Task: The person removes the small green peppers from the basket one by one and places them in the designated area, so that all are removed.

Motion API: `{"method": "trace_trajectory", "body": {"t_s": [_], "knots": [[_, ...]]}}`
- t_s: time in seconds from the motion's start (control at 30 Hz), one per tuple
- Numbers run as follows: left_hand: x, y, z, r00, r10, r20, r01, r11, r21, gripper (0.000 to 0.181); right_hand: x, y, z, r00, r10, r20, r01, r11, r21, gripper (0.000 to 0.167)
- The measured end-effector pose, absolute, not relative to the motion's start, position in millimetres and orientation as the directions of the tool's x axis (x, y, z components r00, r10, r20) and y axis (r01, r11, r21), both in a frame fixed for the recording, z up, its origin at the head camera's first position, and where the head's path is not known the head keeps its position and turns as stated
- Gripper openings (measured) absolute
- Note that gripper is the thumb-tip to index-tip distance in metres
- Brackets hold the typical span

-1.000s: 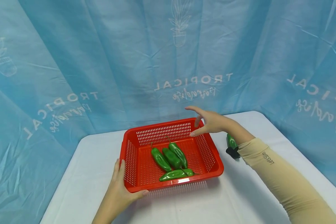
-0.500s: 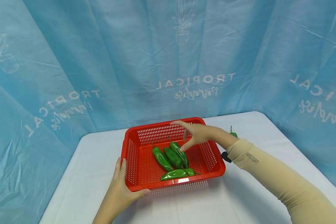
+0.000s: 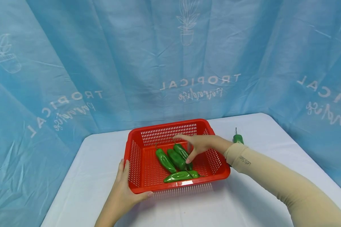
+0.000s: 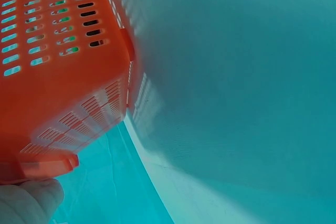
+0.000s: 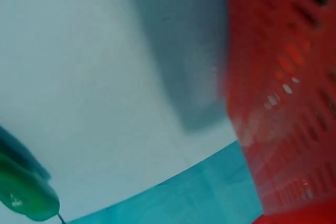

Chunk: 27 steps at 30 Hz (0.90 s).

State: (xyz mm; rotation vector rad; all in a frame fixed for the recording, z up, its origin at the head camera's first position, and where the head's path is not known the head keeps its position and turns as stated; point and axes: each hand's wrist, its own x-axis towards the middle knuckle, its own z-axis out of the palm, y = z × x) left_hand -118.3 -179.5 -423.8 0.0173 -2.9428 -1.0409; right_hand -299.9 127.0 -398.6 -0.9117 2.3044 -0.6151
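A red plastic basket [image 3: 167,189] with slotted walls stands on the white table. Several glossy green peppers lie inside: one pepper [image 3: 165,160] on the left, a middle pepper [image 3: 176,159], a partly covered pepper [image 3: 179,148] beside it, and a long pepper [image 3: 174,177] along the front. My left hand [image 3: 122,192] holds the basket's near left corner, fingers against the side and thumb along the front rim. Over the peppers, my right hand [image 3: 200,143] has its thumb and index finger spread apart. I cannot tell whether its thumb touches a pepper.
To the right of the basket, another green pepper [image 3: 238,138] lies on the white table [image 3: 82,176], partly behind my sleeve. Blue printed curtains [image 3: 147,69] hang around the back and sides.
My right hand has moved left and down from the basket's far right corner to over the peppers. The left hand keeps its place at the corner.
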Motion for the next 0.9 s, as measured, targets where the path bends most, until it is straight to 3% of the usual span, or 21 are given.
{"method": "trace_trajectory", "body": {"t_s": [0.23, 0.9], "knots": [[-118, -178, -422, -1.000, -0.022, -0.004, -0.020, 0.774, 0.633, 0.144, -303, 127, -412, -0.593, -0.709, -0.382, -0.462, 0.688, -0.559, 0.109], [-117, -181, -424, -1.000, -0.010, 0.030, 0.011, 0.780, 0.626, 0.143, -304, 122, -424, -0.531, -0.749, -0.397, -0.424, 0.640, -0.641, 0.109]]}}
